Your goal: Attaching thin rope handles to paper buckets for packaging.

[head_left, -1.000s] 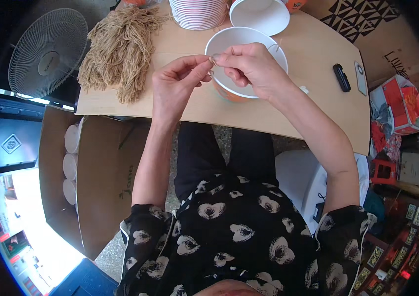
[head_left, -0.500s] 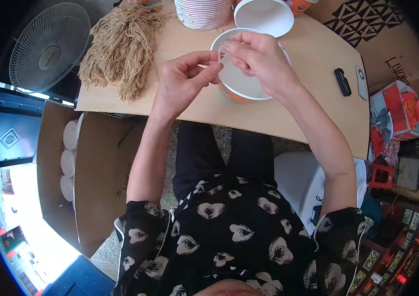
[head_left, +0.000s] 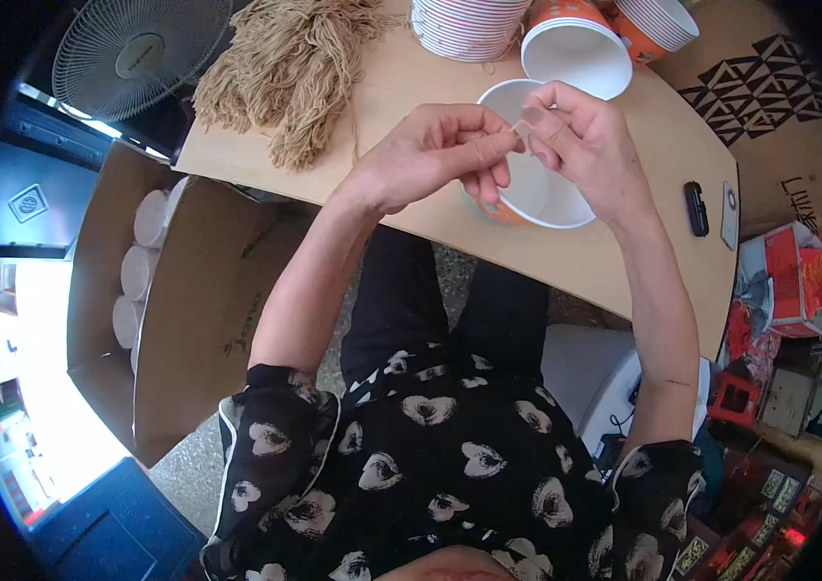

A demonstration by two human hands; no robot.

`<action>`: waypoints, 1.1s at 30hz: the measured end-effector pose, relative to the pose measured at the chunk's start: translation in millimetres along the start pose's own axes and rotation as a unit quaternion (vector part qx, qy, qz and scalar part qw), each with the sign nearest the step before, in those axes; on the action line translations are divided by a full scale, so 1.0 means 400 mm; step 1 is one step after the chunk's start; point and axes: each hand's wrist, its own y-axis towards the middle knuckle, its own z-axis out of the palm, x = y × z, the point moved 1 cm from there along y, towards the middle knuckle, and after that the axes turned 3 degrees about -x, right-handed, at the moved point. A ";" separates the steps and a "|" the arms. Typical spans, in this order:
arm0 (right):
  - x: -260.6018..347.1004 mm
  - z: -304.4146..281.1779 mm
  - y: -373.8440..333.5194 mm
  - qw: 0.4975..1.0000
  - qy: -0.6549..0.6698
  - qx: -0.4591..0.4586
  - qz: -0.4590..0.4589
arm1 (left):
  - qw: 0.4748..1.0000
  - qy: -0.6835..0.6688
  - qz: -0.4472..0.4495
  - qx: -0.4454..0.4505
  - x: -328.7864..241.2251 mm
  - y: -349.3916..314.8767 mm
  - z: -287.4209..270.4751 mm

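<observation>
Over a large white paper bucket (head_left: 566,203) with an orange outside, both hands meet in a pinch. My left hand (head_left: 430,160) has its thumb and forefinger closed on a short, pale string (head_left: 522,127). My right hand (head_left: 590,145) pinches the other part of this string, its thumb bent close to the left fingertips. The string shows only as a small bend between the fingers. Behind the hands, the bucket stands upright on the table with its mouth open. A thick bundle of tan strings (head_left: 285,82) lies at the table's far left.
A stack of white paper tubs (head_left: 469,29) and a tipped bucket (head_left: 576,60) sit at the back of the wooden table (head_left: 411,218), with nested orange buckets (head_left: 658,27) beside them. A black clip-like object (head_left: 696,208) lies right. A carton (head_left: 198,290) of white rolls and a fan (head_left: 140,56) are left.
The view has shifted, so the table things sit further right in it. My hands stay pinched on the string, with the left fingertips now nearer the right ones.
</observation>
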 end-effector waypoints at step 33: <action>-0.002 0.002 -0.005 0.999 -0.003 -0.040 -0.034 | 0.998 0.022 -0.054 0.038 -0.013 -0.008 -0.030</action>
